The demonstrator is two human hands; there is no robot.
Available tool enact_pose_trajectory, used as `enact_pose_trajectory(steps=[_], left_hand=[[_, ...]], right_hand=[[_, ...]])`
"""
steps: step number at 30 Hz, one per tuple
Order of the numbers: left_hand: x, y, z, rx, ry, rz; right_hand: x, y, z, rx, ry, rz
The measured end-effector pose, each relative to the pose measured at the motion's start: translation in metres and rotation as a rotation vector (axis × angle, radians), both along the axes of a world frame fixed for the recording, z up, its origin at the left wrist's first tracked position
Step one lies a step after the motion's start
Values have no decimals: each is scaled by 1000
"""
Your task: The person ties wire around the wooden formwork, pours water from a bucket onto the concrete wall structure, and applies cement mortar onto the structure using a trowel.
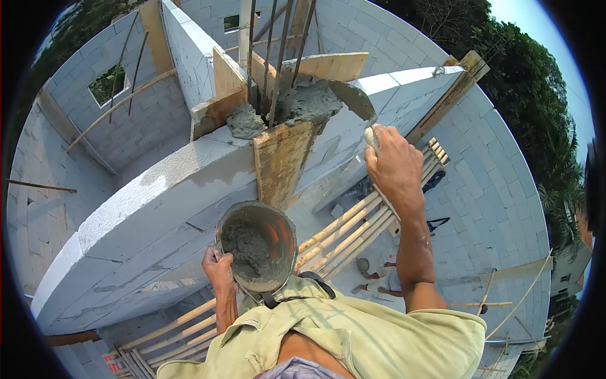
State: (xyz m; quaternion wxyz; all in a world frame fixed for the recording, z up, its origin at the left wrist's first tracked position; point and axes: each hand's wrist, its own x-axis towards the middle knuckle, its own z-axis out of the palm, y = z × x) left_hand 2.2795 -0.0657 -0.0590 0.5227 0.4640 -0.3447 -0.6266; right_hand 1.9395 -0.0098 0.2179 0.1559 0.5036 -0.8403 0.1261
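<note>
My right hand (394, 165) is closed round the handle of a trowel (355, 101), whose blade lies at the right side of the wet concrete (309, 100). The concrete sits heaped among upright steel bars (271, 63) at the wall junction, inside wooden boards (282, 158). Some of it has spilled onto the wall top left of the bars. My left hand (219, 270) grips the left side of a bucket (289, 234), which is tilted and partly filled with grey concrete. The bucket is close below the front board, against my shirt.
A pale block wall (151, 183) curves to the left, and another runs to the upper right. Bamboo poles (353, 230) form scaffolding below me. A person (386, 281) is far below, beside a round container. A slanted pole (120, 110) crosses the left room.
</note>
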Motion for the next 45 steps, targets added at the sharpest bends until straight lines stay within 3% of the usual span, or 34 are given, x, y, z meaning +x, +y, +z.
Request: enact_pose_trajectory(steps=[2,7,10,13,17,20,22,24,27,30,35,39,42,45], left_hand=[[4,0,-5,3,-45,-9],[6,-3,-4,-18,-21,-32],[10,-6,-5,-1,-21,-32],[19,-9,-21,5,-3,-56],[20,-6,-12,-2,-5,-67],[20,-7,-15,-8,6,-39],[21,-7,-15,-8,32,-52],[20,-7,-13,-4,53,-71],[18,-7,-9,6,-12,-35],[16,-6,-4,36,-6,-39],[11,-3,1,37,39,-39],[18,-3,-16,32,-45,-45],[13,0,-5,71,-6,-24],[15,2,-3,68,-3,-27]], right_hand=[[-19,-17,18,95,180,-41],[2,-81,31,432,262,28],[47,-70,22,319,379,209],[42,-68,45,407,323,237],[7,-72,63,382,356,230],[8,-75,62,537,370,83],[13,-60,77,399,177,245],[10,-59,84,408,172,246],[-8,-74,86,479,312,50],[0,-81,105,588,310,129],[0,-94,122,527,204,269],[4,-105,121,643,333,146],[-5,-97,126,564,196,241],[-8,-70,131,425,143,159]])
